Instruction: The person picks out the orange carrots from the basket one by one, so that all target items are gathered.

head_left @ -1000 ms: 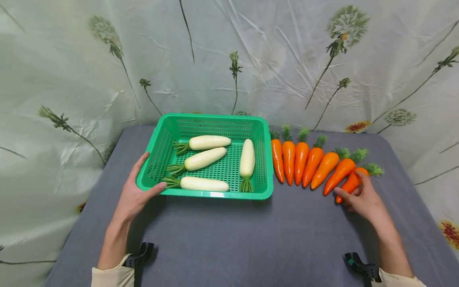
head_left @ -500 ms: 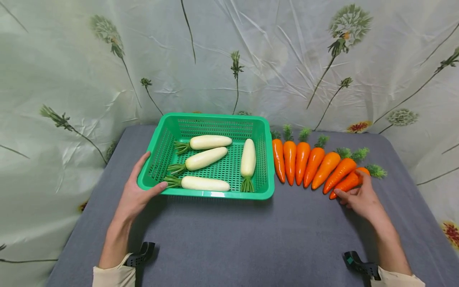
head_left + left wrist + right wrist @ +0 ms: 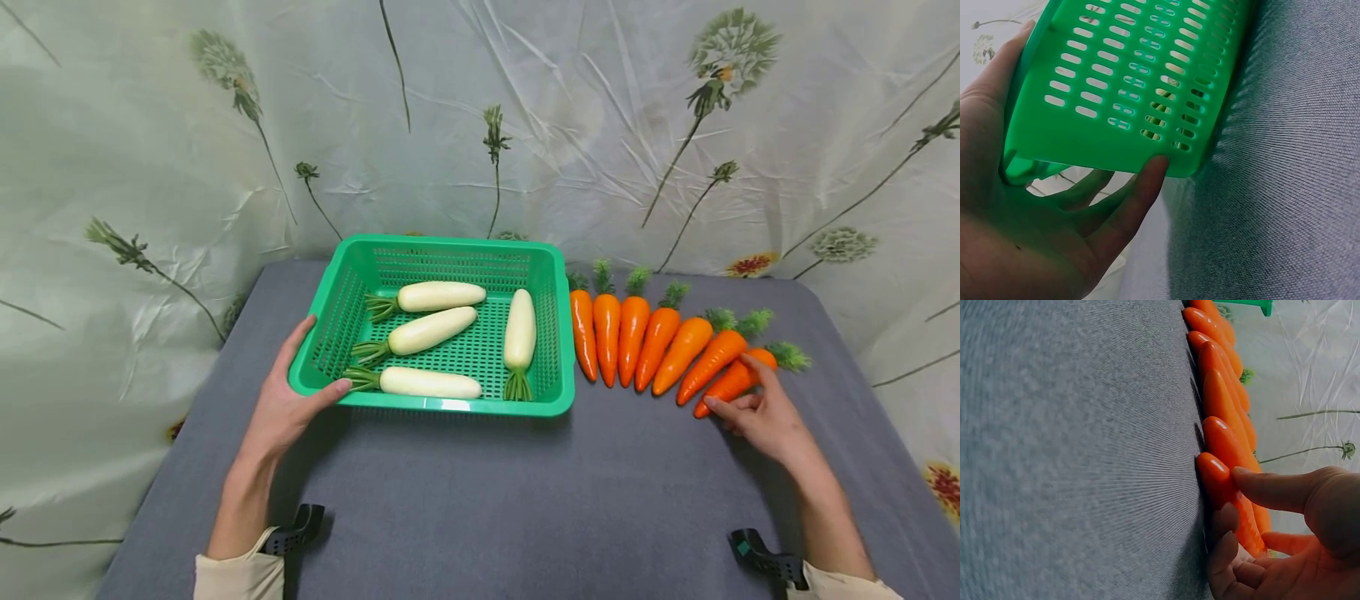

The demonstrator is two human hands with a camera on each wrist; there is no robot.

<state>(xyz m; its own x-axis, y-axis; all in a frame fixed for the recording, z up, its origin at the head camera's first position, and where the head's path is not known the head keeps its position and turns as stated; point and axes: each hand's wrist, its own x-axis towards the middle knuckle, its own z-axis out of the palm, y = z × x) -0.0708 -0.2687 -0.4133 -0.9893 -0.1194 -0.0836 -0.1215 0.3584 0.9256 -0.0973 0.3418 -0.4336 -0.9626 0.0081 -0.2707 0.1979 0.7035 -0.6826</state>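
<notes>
My left hand [image 3: 279,414] grips the near left corner of a green plastic basket [image 3: 450,406], thumb on the rim. Its other fingers lie against the basket's outer wall in the left wrist view. Inside the basket lie several white radishes [image 3: 429,382] with green stems; one stands lengthwise at the right. Out on the cloth to the right, my right hand [image 3: 768,421] holds the outermost orange carrot [image 3: 731,385] between thumb and fingers. The right wrist view shows the thumb on that carrot [image 3: 1215,475] and several fingers curled beside it. The carrot lies on the cloth, its leafy top pointing right.
Several more carrots [image 3: 656,346] fan out side by side between the basket and the right hand, tips toward me. Grey cloth [image 3: 525,508] covers the table. A pale curtain printed with flowers [image 3: 420,167] hangs behind it.
The outermost carrot's tip has swung left and away from me, so it lies nearer its neighbour. My right hand has shifted slightly with it. The left hand and basket stay put.
</notes>
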